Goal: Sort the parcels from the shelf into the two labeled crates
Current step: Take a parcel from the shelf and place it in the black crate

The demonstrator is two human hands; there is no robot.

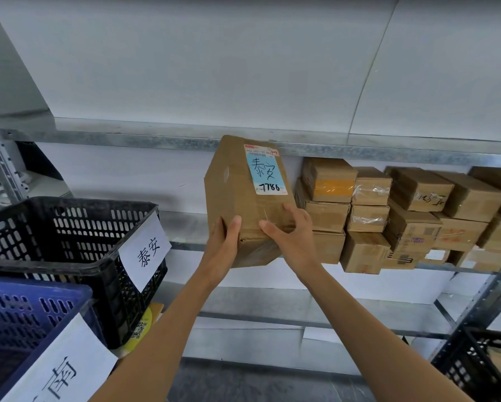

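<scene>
Blue crate (26,323) bottom left, black crate (69,236) behind it, both paper-labeled. Left hand (223,248) and right hand (292,239) grip parcel (243,204) in air before shelf (185,227). Stacked boxes (403,216) at shelf's right end.

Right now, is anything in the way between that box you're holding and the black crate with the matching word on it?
Nothing visible blocks it. The box, held in the left hand and right hand, has open air leftward to the black crate, whose top is open.

Metal shelf (185,227), stacked parcels (403,216)
</scene>
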